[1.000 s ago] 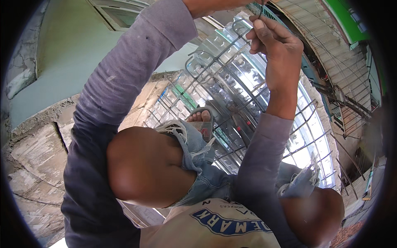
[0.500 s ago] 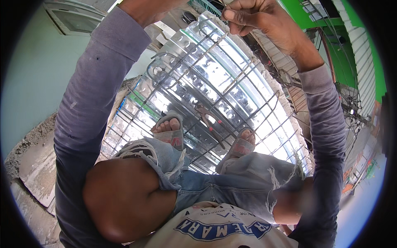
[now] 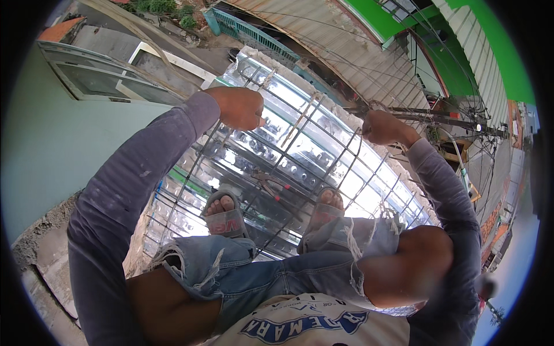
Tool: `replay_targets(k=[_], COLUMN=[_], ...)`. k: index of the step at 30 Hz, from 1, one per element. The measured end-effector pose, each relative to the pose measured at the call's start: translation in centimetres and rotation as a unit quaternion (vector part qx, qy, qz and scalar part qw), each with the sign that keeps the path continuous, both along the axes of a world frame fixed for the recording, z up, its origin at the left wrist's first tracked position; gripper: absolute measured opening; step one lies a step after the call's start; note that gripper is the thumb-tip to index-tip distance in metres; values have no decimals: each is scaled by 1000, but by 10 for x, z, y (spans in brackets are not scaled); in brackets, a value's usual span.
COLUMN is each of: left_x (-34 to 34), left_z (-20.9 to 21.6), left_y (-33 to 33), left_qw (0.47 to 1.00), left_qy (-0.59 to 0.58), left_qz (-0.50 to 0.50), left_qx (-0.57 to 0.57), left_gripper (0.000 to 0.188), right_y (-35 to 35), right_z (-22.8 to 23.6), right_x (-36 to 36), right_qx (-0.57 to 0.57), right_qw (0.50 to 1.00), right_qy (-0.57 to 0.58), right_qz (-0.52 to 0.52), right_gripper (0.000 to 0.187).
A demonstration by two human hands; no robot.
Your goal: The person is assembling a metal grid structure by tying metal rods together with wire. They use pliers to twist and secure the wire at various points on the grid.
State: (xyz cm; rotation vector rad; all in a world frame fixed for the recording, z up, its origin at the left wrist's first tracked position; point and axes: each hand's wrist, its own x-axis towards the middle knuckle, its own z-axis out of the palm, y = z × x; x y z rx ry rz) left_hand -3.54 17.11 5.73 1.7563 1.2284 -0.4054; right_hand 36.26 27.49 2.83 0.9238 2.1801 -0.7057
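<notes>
Squats in torn jeans (image 3: 283, 271) over a shiny ridged metal sheet (image 3: 369, 202), bordered by a rough concrete edge (image 3: 340, 115) along the right; bears on that sheet a steel mesh (image 3: 284, 153) of thin crossed bars, stretching from near the knees to well beyond the hands; holds the left hand (image 3: 236, 108) out over the far left part of the mesh, fingers curled narrow into a loose fist; cannot tell of anything gripped inside, nor of any touch on the bars; holds the right hand (image 3: 381, 128) farther right, beside the concrete edge, fingers likewise bent in tight; cannot tell there either of a grip on wire or bar; keeps the two hands well apart, with mesh between; sets a left sandal (image 3: 226, 222) and a right sandal (image 3: 323, 214) on the near part of the mesh; has pliers (image 3: 266, 183) with red-marked handles lying between the feet, just far of the toes; cannot tell of bar or sheet directly beneath; shows to the left a pale green wall (image 3: 69, 144) and a framed window (image 3: 98, 72), and far off a corrugated roof (image 3: 323, 29) and a teal gate (image 3: 254, 34).
</notes>
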Motion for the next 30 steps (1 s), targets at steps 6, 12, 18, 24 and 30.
replay_targets(k=[6,12,18,24,30], left_x=[91,163,166,162,161], left_z=[-68,-102,-108,-132,-141], left_y=[-20,-29,-28,-30,-30], left_qw=[956,873,893,843,854], left_qy=[9,38,109,79,58], left_qz=[273,465,365,335,345], left_qx=[105,141,241,414,384], left_gripper=[54,51,50,49,43], right_y=[-33,-51,-35,-2,-5], right_z=[-20,-18,-6,-7,-30], right_x=[40,28,25,11,-28], right_qx=[-35,-24,-77,-40,-74], right_qw=[999,998,983,960,925], right_qy=[-2,30,146,189,246], right_qz=[-24,-51,-85,-201,-282], right_gripper=[12,20,16,15,18])
